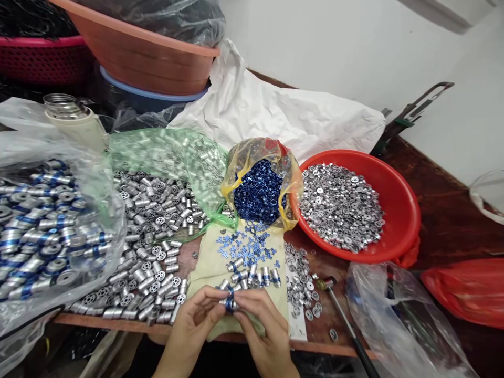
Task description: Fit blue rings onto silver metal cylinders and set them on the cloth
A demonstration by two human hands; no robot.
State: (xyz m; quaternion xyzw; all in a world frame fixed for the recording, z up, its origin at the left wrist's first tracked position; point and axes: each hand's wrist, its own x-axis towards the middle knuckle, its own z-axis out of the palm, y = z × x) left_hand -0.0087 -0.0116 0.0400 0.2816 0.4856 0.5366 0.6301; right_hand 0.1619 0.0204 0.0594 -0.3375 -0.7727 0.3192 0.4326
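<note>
My left hand [196, 320] and my right hand [263, 324] meet at the table's front edge, both pinched on one small silver cylinder with a blue ring [229, 303]. They hover over a beige cloth [210, 262]. On the cloth lie several assembled silver-and-blue pieces [254, 275] and scattered blue star-shaped parts [246, 247]. Just behind stands a yellow bag of blue rings [258, 191]. A heap of bare silver cylinders [151, 252] lies to the left of my hands.
A red bowl [401, 210] of silver discs stands at right, with loose discs [301, 289] and a hammer-like tool [346, 325] beside the cloth. A clear bag of finished pieces [43, 231] is at far left. Basins [145, 58], white sacking [283, 113] and plastic bags crowd the back and right.
</note>
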